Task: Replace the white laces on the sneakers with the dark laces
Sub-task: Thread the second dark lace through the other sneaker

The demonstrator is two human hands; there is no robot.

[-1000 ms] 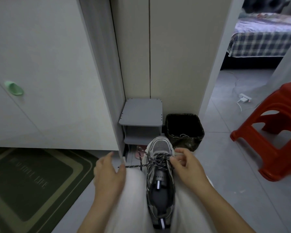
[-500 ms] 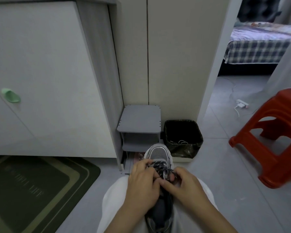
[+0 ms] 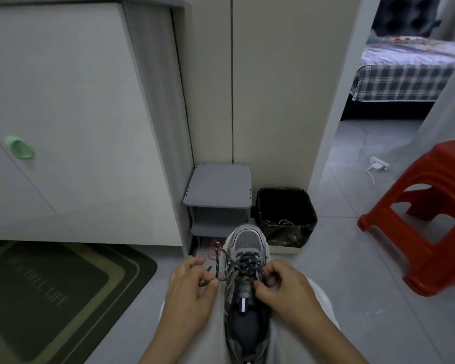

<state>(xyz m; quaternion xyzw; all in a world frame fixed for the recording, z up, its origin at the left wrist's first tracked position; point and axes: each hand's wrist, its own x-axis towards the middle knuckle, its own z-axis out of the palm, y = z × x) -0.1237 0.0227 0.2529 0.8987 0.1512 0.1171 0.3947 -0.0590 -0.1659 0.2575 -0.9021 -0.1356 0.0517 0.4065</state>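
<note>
A grey and black sneaker (image 3: pixel 247 308) rests between my knees, toe pointing away from me. A dark speckled lace (image 3: pixel 244 264) is threaded through its front eyelets. My left hand (image 3: pixel 189 298) pinches one end of the dark lace just left of the sneaker; that end runs taut to the eyelets and a loose loop of it rises near the toe. My right hand (image 3: pixel 281 290) pinches the dark lace at the sneaker's right side, by the tongue. White laces (image 3: pixel 279 222) lie in the black bin.
A black bin (image 3: pixel 286 206) lined with a bag stands just beyond the sneaker's toe, next to a small grey shelf (image 3: pixel 218 190). A red plastic stool (image 3: pixel 420 211) is to the right, a dark doormat (image 3: pixel 50 292) to the left, white cabinets (image 3: pixel 76 127) behind.
Both hands were bunched together over the eyelets half a second ago. My left hand has since drawn out to the left with the lace end, and my right hand shifted slightly right.
</note>
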